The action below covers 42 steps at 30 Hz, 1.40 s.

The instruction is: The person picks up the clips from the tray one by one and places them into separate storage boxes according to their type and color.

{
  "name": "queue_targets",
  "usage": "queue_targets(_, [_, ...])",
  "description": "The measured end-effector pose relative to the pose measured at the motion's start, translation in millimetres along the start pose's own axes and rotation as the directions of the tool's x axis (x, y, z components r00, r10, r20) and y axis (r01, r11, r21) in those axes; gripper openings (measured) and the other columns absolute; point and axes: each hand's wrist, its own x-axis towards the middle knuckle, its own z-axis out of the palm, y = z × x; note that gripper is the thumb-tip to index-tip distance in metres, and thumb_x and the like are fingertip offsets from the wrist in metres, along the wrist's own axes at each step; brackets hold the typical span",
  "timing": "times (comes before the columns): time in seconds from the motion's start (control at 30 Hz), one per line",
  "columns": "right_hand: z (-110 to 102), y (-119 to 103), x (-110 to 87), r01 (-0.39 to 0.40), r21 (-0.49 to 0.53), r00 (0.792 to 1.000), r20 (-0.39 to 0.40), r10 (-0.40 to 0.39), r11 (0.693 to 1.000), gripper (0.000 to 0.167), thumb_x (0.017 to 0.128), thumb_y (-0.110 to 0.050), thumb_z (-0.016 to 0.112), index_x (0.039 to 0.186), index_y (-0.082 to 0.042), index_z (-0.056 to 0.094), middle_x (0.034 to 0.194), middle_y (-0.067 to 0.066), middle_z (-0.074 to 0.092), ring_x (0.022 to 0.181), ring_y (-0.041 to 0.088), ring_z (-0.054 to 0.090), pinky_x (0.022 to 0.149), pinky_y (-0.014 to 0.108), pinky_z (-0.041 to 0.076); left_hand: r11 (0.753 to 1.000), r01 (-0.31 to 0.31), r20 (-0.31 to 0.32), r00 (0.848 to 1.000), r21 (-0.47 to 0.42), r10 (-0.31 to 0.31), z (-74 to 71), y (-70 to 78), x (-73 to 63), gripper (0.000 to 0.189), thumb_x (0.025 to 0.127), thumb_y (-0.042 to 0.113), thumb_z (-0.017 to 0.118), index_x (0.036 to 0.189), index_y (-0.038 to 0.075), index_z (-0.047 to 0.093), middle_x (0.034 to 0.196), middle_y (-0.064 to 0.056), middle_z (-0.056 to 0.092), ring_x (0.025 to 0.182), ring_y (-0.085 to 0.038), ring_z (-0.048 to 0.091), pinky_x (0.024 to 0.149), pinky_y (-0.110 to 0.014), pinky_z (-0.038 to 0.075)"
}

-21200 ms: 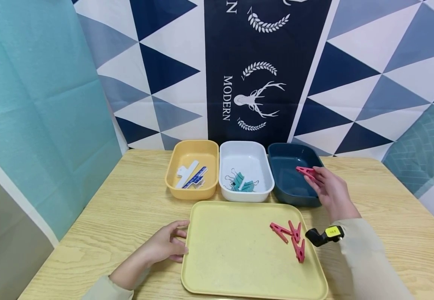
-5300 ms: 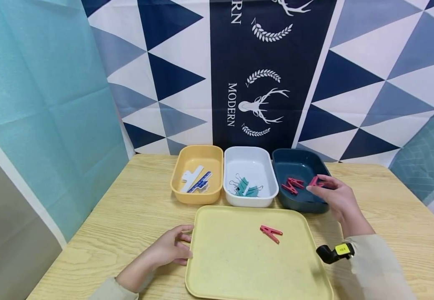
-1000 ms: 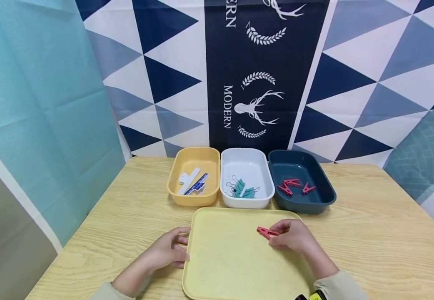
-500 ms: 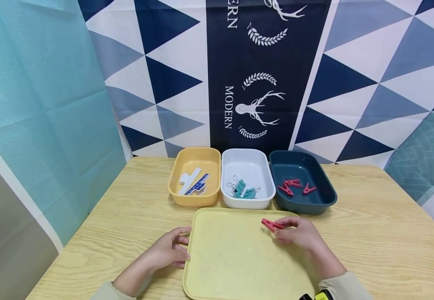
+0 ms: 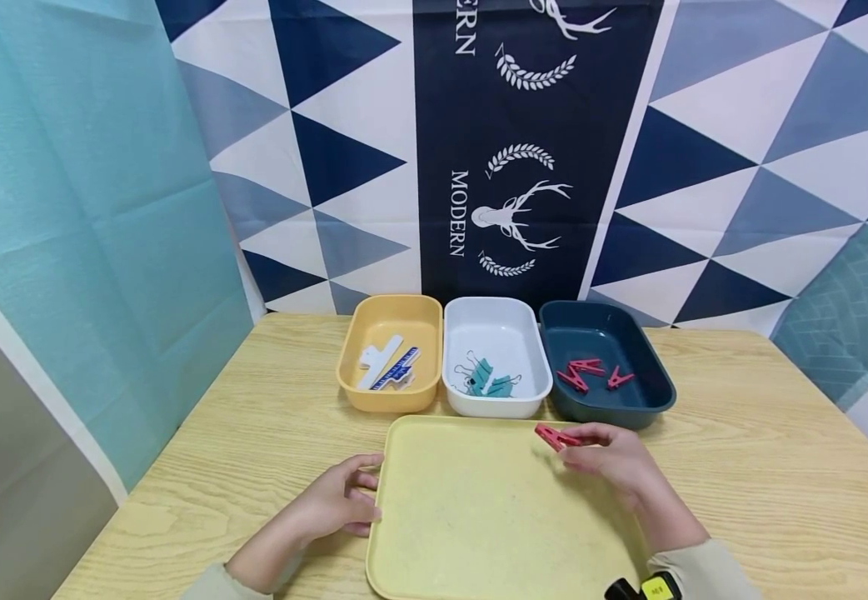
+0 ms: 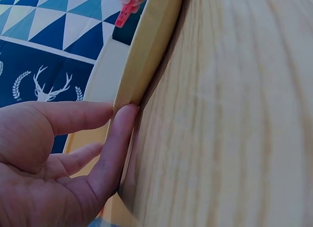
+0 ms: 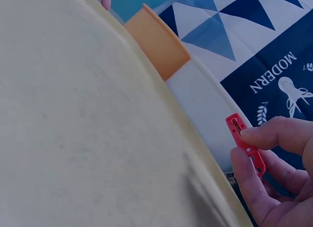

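Note:
Over the far right part of the yellow tray (image 5: 479,517), my right hand (image 5: 614,462) pinches a red clothespin (image 5: 554,437) between thumb and fingers. The right wrist view shows this clothespin (image 7: 244,139) held at its side, raised above the tray rim. Fingertips of my left hand (image 5: 336,500) rest against the tray's left edge, fingers fairly straight; up close, this hand (image 6: 58,153) touches the rim. Several more red clothespins (image 5: 587,367) lie in the dark blue bin (image 5: 659,400), just beyond the right hand.
Left of the blue bin stand a white bin (image 5: 497,406) with teal binder clips (image 5: 482,379) and an orange-yellow bin (image 5: 389,402). The latter holds a white clip (image 5: 380,360) and a blue-and-white clip (image 5: 398,371). A patterned cloth (image 5: 351,125) hangs behind the wooden table (image 5: 254,400).
Earlier, clothespins moved from the tray into the blue bin. Over the last second the right hand lifts the tray's last clothespin up and rightward. The left hand stays put.

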Motion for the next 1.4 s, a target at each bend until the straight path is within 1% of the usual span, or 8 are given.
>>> queue_targets(0.27, [-11.3, -11.4, 0.2, 0.014, 0.012, 1.000, 0.013, -0.014, 1.000, 0.033, 0.077, -0.001, 0.072, 0.108, 0.008, 0.062, 0.087, 0.007, 0.061, 0.075, 0.018, 0.062, 0.071, 0.027, 0.056, 1.000, 0.002, -0.003, 1.000, 0.000, -0.002, 0.4, 0.4, 0.7, 0.073, 0.076, -0.011, 0.066, 0.141, -0.002, 0.032, 0.109, -0.017, 0.045, 0.083, -0.020, 0.058, 0.064, -0.038, 0.058])
queue_targets(0.5, [-23.4, -19.8, 3.5, 0.037, -0.004, 0.999, 0.026, -0.037, 0.999, 0.044, 0.080, -0.007, 0.073, 0.116, 0.010, 0.055, 0.093, 0.007, 0.061, 0.081, 0.021, 0.066, 0.079, 0.033, 0.056, 1.000, 0.004, 0.000, 1.000, -0.001, -0.004, 1.0, 1.9, 0.9, 0.073, 0.076, -0.011, 0.067, 0.140, -0.002, 0.032, 0.108, -0.017, 0.044, 0.083, -0.020, 0.057, 0.065, -0.038, 0.058])
queue_targets(0.6, [-28.9, -23.4, 5.6, 0.040, 0.021, 0.999, 0.023, -0.040, 0.999, 0.044, 0.080, -0.008, 0.073, 0.117, 0.008, 0.056, 0.093, 0.005, 0.061, 0.083, 0.021, 0.066, 0.080, 0.031, 0.055, 1.000, 0.007, -0.001, 1.000, -0.005, -0.007, 1.3, 2.7, 0.7, 0.074, 0.076, -0.011, 0.066, 0.140, -0.002, 0.032, 0.108, -0.017, 0.044, 0.083, -0.020, 0.057, 0.065, -0.038, 0.058])
queue_targets(0.73, [-36.0, -26.5, 8.8, 0.048, 0.052, 0.999, 0.018, -0.049, 0.997, 0.038, 0.080, -0.008, 0.074, 0.113, 0.004, 0.060, 0.094, 0.005, 0.059, 0.080, 0.016, 0.066, 0.077, 0.026, 0.055, 1.000, 0.008, -0.004, 1.000, -0.004, -0.008, 1.3, 3.3, 0.2, 0.074, 0.076, -0.012, 0.067, 0.140, -0.003, 0.032, 0.108, -0.017, 0.044, 0.083, -0.020, 0.058, 0.064, -0.038, 0.058])
queue_targets(0.9, [-43.3, -28.8, 11.9, 0.070, 0.081, 0.997, 0.011, -0.071, 0.994, 0.030, 0.080, -0.007, 0.073, 0.108, -0.003, 0.064, 0.099, 0.008, 0.054, 0.079, 0.014, 0.066, 0.076, 0.024, 0.055, 1.000, 0.015, -0.010, 1.000, -0.001, -0.015, 1.2, 4.3, 0.7, 0.074, 0.076, -0.011, 0.066, 0.141, -0.002, 0.032, 0.109, -0.017, 0.044, 0.083, -0.020, 0.057, 0.064, -0.038, 0.058])
queue_targets(1.13, [-51.5, -29.6, 17.6, 0.098, 0.172, 0.995, -0.014, -0.097, 0.980, 0.020, 0.079, -0.004, 0.074, 0.091, -0.018, 0.069, 0.096, 0.001, 0.054, 0.077, 0.012, 0.065, 0.074, 0.023, 0.056, 1.000, 0.014, -0.013, 1.000, 0.004, -0.014, 0.9, 2.7, 0.6, 0.074, 0.076, -0.011, 0.067, 0.140, -0.002, 0.032, 0.109, -0.017, 0.045, 0.083, -0.020, 0.057, 0.064, -0.038, 0.058])
queue_targets(1.27, [-57.7, -32.9, 22.7, 0.101, 0.187, 0.995, -0.029, -0.098, 0.977, 0.018, 0.079, -0.006, 0.074, 0.089, -0.020, 0.069, 0.101, 0.002, 0.050, 0.076, 0.011, 0.066, 0.073, 0.021, 0.055, 1.000, 0.020, -0.016, 1.000, 0.010, -0.020, 0.9, 2.8, 1.3, 0.074, 0.076, -0.011, 0.067, 0.140, -0.001, 0.033, 0.110, -0.017, 0.045, 0.084, -0.019, 0.058, 0.064, -0.037, 0.058])
queue_targets(1.4, [-65.5, -36.9, 26.2, 0.094, 0.198, 0.995, -0.047, -0.086, 0.976, 0.017, 0.078, -0.009, 0.075, 0.087, -0.021, 0.068, 0.094, 0.000, 0.055, 0.076, 0.010, 0.066, 0.073, 0.020, 0.055, 1.000, 0.019, -0.014, 1.000, 0.005, -0.018, 1.5, 3.0, 2.0, 0.073, 0.076, -0.011, 0.067, 0.140, -0.001, 0.033, 0.110, -0.017, 0.045, 0.084, -0.019, 0.058, 0.065, -0.038, 0.058])
